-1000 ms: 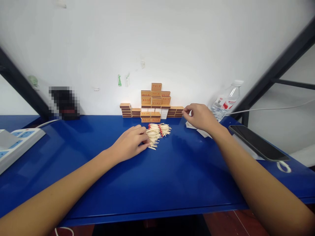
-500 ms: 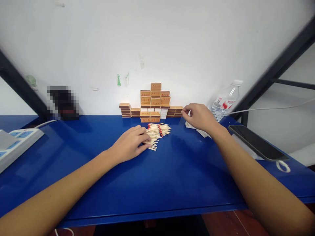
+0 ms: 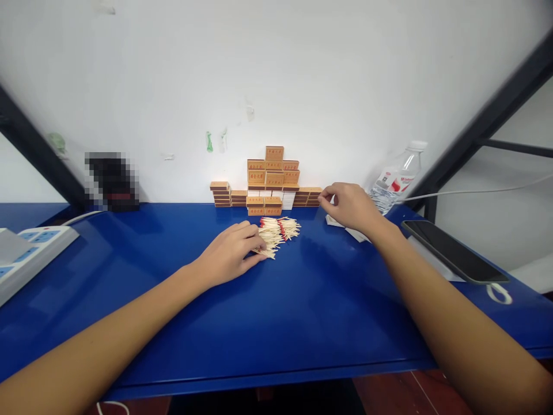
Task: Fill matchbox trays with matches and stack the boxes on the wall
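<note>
A loose pile of wooden matches point(image 3: 280, 230) with red heads lies on the blue table. My left hand point(image 3: 235, 248) is at the near left edge of the pile, thumb and fingers closed round the stick ends there. Part of the pile is hidden under those fingers. My right hand point(image 3: 348, 203) hovers or rests at the right end of the matchbox row, loosely curled, with no object visible in it. Stacked matchboxes point(image 3: 273, 177) stand in a stepped pile against the wall, and two small stacks sit in front. White card pieces point(image 3: 356, 234) lie partly under my right wrist.
A clear plastic bottle point(image 3: 397, 176) leans by the wall at the right. A phone point(image 3: 453, 251) lies nearer, beside a pale cable. On the left are a white power strip point(image 3: 47, 253) and a dark, pixelated object point(image 3: 114, 178). Black metal struts slant at both sides.
My left thumb has pushed the nearest match ends inward, so the pile's near edge is tighter. My right hand has stayed in place.
</note>
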Demonstrator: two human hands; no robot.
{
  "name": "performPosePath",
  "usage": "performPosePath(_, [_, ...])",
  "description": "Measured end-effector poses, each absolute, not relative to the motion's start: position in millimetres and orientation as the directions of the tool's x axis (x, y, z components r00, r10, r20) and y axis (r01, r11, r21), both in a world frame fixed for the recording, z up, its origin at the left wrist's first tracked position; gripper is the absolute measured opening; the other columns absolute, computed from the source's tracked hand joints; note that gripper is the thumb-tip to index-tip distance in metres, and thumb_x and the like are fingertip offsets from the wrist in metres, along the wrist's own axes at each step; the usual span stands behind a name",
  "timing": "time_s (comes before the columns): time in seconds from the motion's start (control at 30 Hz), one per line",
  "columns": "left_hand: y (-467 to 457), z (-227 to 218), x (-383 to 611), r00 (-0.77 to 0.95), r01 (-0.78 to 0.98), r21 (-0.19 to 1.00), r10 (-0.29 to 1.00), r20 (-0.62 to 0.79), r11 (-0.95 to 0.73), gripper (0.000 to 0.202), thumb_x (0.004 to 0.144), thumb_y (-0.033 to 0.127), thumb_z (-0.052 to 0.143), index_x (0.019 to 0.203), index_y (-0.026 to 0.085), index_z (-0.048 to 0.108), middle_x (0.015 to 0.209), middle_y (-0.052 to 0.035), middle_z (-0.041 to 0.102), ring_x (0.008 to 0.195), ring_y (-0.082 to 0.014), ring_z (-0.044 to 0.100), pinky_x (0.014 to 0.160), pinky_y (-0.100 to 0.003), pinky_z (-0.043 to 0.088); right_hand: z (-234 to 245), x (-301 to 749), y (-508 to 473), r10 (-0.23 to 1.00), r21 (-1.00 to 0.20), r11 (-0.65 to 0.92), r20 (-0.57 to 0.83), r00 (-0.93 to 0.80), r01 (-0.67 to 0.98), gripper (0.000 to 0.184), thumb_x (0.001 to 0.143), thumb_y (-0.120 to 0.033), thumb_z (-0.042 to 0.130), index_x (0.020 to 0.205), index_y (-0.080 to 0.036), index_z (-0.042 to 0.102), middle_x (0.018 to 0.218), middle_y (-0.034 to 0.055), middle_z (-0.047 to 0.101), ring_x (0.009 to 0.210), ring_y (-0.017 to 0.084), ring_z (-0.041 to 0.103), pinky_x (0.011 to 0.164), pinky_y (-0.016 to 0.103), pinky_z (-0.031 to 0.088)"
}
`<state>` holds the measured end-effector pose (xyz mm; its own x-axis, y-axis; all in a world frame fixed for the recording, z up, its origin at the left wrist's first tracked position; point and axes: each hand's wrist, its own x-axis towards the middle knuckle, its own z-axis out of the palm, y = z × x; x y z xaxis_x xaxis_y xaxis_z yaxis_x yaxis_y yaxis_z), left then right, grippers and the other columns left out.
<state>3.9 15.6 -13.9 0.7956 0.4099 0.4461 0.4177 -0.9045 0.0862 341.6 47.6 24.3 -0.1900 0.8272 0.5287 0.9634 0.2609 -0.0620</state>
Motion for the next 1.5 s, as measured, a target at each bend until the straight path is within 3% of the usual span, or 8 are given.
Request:
performPosePath(0.17, [19, -15, 3, 0.778, 0.42, 0.075, 0.401, 0.484, -0.905, 0.023, 0.104, 0.038, 0.063, 0.097, 0.017, 0.07, 0.093, -0.0063, 0.065, 0.089, -0.0208, 0.057, 0.081, -0.035, 0.049, 24, 340, 47, 0.828, -0.066, 0.275, 0.523, -0.201, 0.959, 0.021, 0.094, -0.028, 0.056, 0.086, -0.02, 0.073, 0.09, 0.0083, 0.077, 0.076, 0.023, 0.066, 0.07, 0.035, 0.043])
performPosePath(0.3, [31, -6, -8, 0.644, 0.495, 0.16, 0.484, 0.593, -0.854, 0.025, 0.1, 0.044, 0.067, 0.097, 0.02, 0.071, 0.089, -0.0044, 0.066, 0.088, -0.0204, 0.059, 0.081, -0.036, 0.05, 23, 341, 48, 0.828, -0.066, 0.272, 0.524, -0.199, 0.96, 0.022, 0.094, -0.028, 0.055, 0.086, -0.02, 0.073, 0.09, 0.0085, 0.077, 0.078, 0.024, 0.067, 0.07, 0.035, 0.043])
performPosePath(0.4, [62, 6, -26, 0.273, 0.624, 0.432, 0.7, 0.66, -0.651, 0.023, 0.093, 0.044, 0.073, 0.1, 0.021, 0.07, 0.1, -0.0054, 0.072, 0.096, -0.0223, 0.064, 0.085, -0.037, 0.053, 23, 342, 49, 0.836, -0.083, 0.263, 0.516, -0.185, 0.961, 0.021, 0.093, -0.028, 0.055, 0.086, -0.02, 0.073, 0.09, 0.0091, 0.077, 0.08, 0.025, 0.067, 0.071, 0.035, 0.044])
performPosePath(0.5, [100, 15, -44, -0.077, 0.643, 0.685, 0.861, 0.502, -0.342, 0.041, 0.084, 0.042, 0.081, 0.114, 0.02, 0.065, 0.12, -0.0093, 0.071, 0.105, -0.0245, 0.067, 0.086, -0.037, 0.056, 22, 342, 50, 0.845, -0.097, 0.261, 0.504, -0.178, 0.96, 0.021, 0.093, -0.027, 0.055, 0.086, -0.02, 0.073, 0.092, 0.0095, 0.078, 0.081, 0.024, 0.067, 0.072, 0.035, 0.044])
performPosePath(0.67, [137, 15, -43, -0.095, 0.707, 0.663, 0.896, 0.435, -0.247, 0.058, 0.073, 0.05, 0.089, 0.113, 0.02, 0.06, 0.117, -0.0096, 0.07, 0.106, -0.0251, 0.067, 0.092, -0.038, 0.055, 20, 339, 51, 0.851, -0.116, 0.267, 0.494, -0.177, 0.957, 0.02, 0.093, -0.026, 0.055, 0.085, -0.021, 0.072, 0.092, 0.009, 0.078, 0.082, 0.024, 0.067, 0.073, 0.034, 0.045])
performPosePath(0.83, [139, 9, -14, -0.186, 0.798, 0.59, 0.883, 0.432, -0.12, 0.064, 0.071, 0.055, 0.087, 0.113, 0.019, 0.055, 0.121, -0.0165, 0.067, 0.115, -0.0342, 0.064, 0.099, -0.047, 0.051, 20, 337, 50, 0.858, -0.134, 0.262, 0.486, -0.167, 0.956, 0.018, 0.093, -0.024, 0.056, 0.085, -0.021, 0.072, 0.091, 0.0082, 0.077, 0.083, 0.024, 0.067, 0.072, 0.034, 0.044])
performPosePath(1.27, [125, 21, -15, -0.261, 0.864, 0.5, 0.807, 0.53, -0.049, 0.038, 0.087, 0.044, 0.071, 0.114, 0.02, 0.06, 0.119, -0.0135, 0.072, 0.114, -0.032, 0.067, 0.099, -0.044, 0.051, 23, 336, 49, 0.86, -0.139, 0.236, 0.491, -0.14, 0.962, 0.019, 0.094, -0.022, 0.057, 0.086, -0.019, 0.074, 0.09, 0.0075, 0.076, 0.082, 0.023, 0.065, 0.071, 0.033, 0.039])
performPosePath(1.5, [30, -5, -48, 0.043, 0.91, 0.347, 0.887, 0.46, -0.224, 0.033, 0.086, 0.048, 0.07, 0.107, 0.023, 0.064, 0.106, -0.006, 0.076, 0.095, -0.0282, 0.072, 0.084, -0.038, 0.054, 24, 334, 46, 0.861, -0.135, 0.24, 0.488, -0.146, 0.961, 0.02, 0.095, -0.023, 0.056, 0.089, -0.019, 0.075, 0.092, 0.0077, 0.077, 0.083, 0.023, 0.065, 0.072, 0.033, 0.04])
